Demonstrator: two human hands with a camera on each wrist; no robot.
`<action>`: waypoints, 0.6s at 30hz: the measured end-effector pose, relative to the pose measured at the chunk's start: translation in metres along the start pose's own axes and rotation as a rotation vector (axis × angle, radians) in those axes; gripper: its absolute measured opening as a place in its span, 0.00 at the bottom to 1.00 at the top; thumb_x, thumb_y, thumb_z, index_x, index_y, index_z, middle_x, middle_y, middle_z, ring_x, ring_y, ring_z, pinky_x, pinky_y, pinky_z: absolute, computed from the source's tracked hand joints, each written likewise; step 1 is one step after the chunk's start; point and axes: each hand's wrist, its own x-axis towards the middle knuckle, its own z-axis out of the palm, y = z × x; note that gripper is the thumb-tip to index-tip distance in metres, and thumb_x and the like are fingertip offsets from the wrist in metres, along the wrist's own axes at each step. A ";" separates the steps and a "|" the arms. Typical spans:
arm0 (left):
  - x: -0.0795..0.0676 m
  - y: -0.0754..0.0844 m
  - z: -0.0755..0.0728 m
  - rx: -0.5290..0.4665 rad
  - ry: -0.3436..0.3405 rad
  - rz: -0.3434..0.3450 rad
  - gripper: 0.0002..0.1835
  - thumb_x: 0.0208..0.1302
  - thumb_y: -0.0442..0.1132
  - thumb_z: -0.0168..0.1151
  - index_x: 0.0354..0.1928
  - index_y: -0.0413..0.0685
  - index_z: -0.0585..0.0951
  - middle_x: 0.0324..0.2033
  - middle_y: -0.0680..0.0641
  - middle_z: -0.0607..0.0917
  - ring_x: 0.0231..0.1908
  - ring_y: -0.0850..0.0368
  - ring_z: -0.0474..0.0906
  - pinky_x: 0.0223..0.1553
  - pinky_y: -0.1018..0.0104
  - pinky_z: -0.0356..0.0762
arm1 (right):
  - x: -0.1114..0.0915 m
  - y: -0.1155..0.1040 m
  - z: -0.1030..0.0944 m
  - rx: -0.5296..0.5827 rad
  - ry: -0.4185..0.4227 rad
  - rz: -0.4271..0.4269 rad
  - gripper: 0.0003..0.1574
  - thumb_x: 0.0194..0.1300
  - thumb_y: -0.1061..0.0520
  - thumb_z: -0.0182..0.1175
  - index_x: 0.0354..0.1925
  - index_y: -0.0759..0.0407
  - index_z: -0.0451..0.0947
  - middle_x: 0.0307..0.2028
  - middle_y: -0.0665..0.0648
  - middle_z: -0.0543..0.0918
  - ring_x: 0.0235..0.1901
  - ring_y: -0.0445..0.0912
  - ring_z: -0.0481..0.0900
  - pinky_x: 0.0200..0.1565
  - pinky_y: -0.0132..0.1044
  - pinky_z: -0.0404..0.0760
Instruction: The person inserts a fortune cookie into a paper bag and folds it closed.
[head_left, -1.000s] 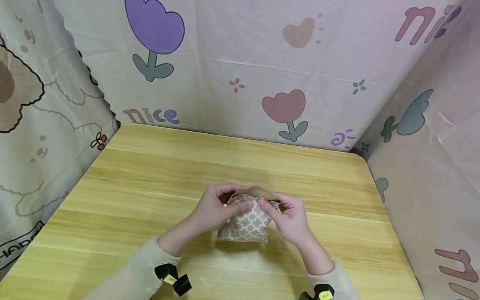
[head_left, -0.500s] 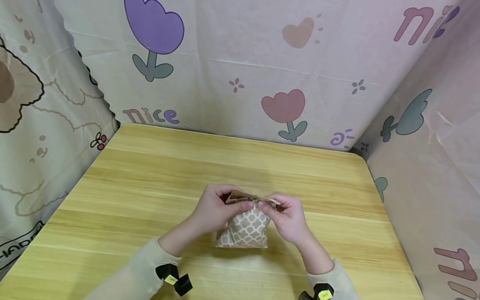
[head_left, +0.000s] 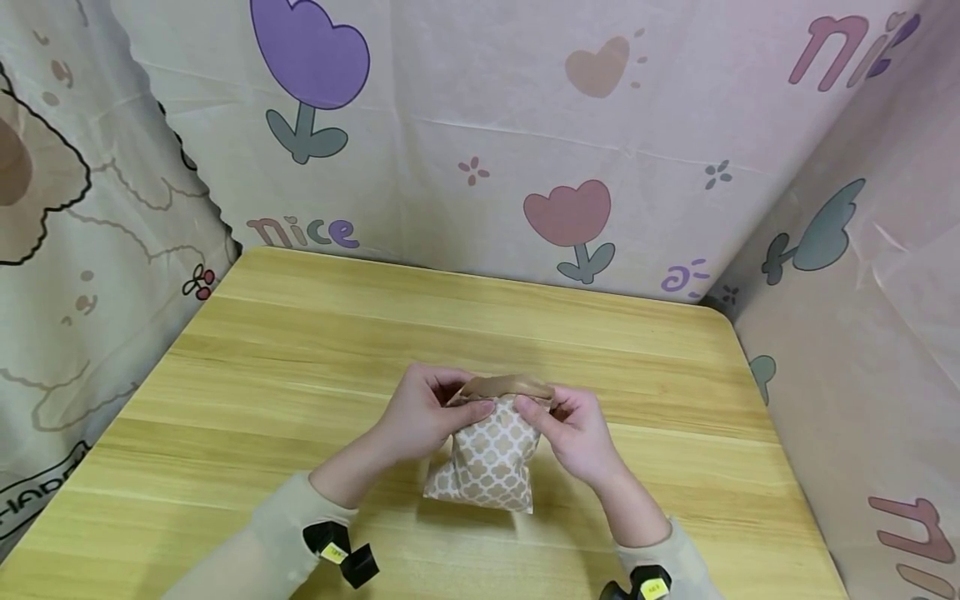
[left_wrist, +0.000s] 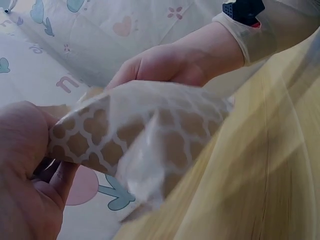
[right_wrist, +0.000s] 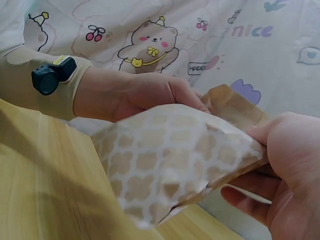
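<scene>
A small brown paper bag (head_left: 491,462) with a white lattice pattern is held up by its top, above the middle of the table. My left hand (head_left: 423,417) pinches the upper left of the bag, thumb on the patterned front and fingers behind. On the other side my right hand (head_left: 577,429) grips the upper right the same way, its thumb near the left one. A plain brown flap (right_wrist: 235,110) at the top bends back behind the thumbs. In the left wrist view the bag's side (left_wrist: 145,135) looks creased and puffed. Whatever the bag contains is hidden.
The light wooden table (head_left: 300,333) extends around the hands. Behind it hangs a printed cloth (head_left: 450,100) with tulips and lettering, and similar cloth covers both sides. Black devices (head_left: 341,552) are strapped over both sleeves.
The top flap tipped forward over the thumbs half a second ago and now stands back again. The bag's lower edge has swung down toward me, showing more patterned front. Both hands keep their hold.
</scene>
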 end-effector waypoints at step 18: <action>0.001 -0.003 -0.003 0.028 0.001 0.008 0.10 0.67 0.31 0.74 0.49 0.38 0.90 0.31 0.47 0.90 0.26 0.56 0.82 0.25 0.69 0.81 | 0.002 -0.004 -0.001 -0.010 0.076 0.074 0.07 0.67 0.73 0.67 0.44 0.77 0.86 0.28 0.54 0.88 0.28 0.40 0.81 0.30 0.31 0.83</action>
